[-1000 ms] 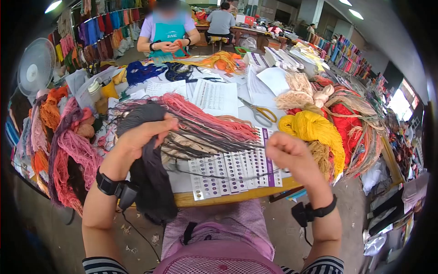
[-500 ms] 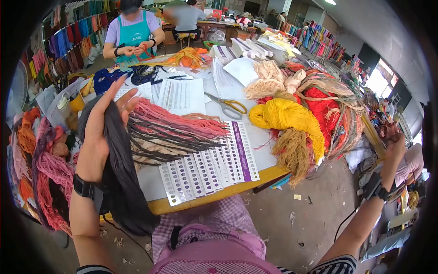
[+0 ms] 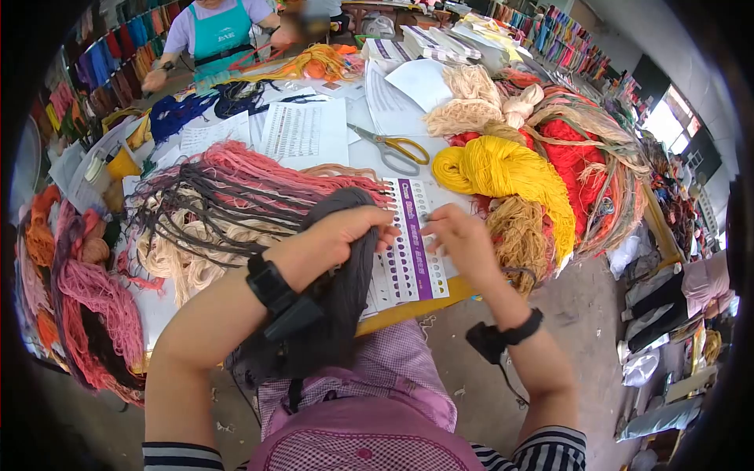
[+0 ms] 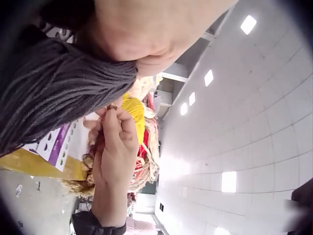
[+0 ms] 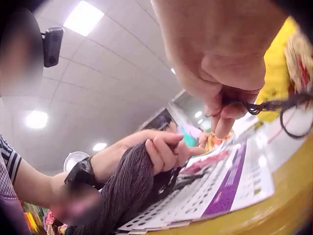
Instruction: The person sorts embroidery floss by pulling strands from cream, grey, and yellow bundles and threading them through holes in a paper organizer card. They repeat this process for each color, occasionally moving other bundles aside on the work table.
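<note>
A thick dark grey yarn skein (image 3: 360, 271) hangs in my left hand (image 3: 334, 239), whose fingers curl round it; its lower end drops over the table edge to my lap. My right hand (image 3: 467, 243) is a little to the right, fingers bent together. In the right wrist view it pinches a dark yarn strand (image 5: 279, 105) that trails off to the right and loops. Below both hands lie overlapping white-and-purple cards with rows of holes (image 3: 420, 251). Left of them, pink and dark strands (image 3: 267, 169) spread over cream yarn (image 3: 184, 247), their ends reaching the cards.
Scissors (image 3: 400, 155) with yellow-and-grey handles lie beyond the cards, near printed sheets (image 3: 302, 129). Yellow yarn (image 3: 503, 173), tan yarn (image 3: 514, 231) and red yarn (image 3: 561, 177) crowd the right side. Pink skeins (image 3: 102, 290) hang at the left edge. A person in a teal apron (image 3: 220, 35) stands opposite.
My left hand has moved right with the grey skein, from over the left yarn to the cards. My right hand swung far out to the right, then came back beside the left.
</note>
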Tool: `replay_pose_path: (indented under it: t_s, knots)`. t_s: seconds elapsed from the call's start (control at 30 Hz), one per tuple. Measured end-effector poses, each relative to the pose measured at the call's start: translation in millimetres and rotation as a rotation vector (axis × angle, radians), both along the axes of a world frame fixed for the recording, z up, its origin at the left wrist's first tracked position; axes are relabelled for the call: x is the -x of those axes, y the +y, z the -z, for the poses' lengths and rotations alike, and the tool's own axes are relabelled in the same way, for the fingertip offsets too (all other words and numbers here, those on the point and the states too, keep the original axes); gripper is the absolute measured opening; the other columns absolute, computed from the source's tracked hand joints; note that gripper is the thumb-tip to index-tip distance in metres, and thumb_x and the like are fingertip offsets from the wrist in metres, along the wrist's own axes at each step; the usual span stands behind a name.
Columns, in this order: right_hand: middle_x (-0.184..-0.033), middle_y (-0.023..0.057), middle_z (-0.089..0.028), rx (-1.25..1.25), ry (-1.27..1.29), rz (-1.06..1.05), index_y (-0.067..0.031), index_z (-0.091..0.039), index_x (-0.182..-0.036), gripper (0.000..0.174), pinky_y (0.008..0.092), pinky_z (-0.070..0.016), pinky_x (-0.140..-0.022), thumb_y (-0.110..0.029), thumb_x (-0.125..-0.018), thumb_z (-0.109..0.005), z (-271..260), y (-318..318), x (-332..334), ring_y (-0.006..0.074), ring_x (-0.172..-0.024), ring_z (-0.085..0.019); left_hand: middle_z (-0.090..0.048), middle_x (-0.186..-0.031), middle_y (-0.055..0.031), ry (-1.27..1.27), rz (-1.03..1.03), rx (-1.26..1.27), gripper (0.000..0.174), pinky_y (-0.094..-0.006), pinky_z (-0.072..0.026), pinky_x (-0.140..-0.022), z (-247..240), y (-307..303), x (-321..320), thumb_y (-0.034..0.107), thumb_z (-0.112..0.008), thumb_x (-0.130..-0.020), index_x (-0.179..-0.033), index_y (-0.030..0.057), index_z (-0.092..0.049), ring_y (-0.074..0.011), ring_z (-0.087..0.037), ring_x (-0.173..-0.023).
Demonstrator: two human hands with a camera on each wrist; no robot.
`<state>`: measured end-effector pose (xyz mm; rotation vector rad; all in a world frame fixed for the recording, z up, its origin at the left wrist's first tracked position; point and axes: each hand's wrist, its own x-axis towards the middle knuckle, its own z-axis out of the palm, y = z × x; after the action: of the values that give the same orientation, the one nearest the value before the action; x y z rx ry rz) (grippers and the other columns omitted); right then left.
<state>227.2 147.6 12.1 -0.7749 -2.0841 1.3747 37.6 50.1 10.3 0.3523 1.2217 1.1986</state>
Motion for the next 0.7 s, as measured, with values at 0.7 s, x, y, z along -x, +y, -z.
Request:
replay_pose_path:
  t_s: [0.7]
  knots:
    - [-0.077,0.0038,-0.063,-0.001,0.0,-0.082,0.0007,-0.063,-0.094,0.024,0.0238,-0.0467,-0.064,-0.012,-0.074,-0.066,34.1,8.4,28.3,0.0082,-0.069,-0.056,-0.061,-0.092,0.0002,0.217,-0.044,-0.092,0.025,-0.0251,-0.0463,-0.067,39.3,14.0,-20.0,0.031,-0.061,-0.087,-0.103,0.0112,-0.06,-0.0106,-0.06,-0.078]
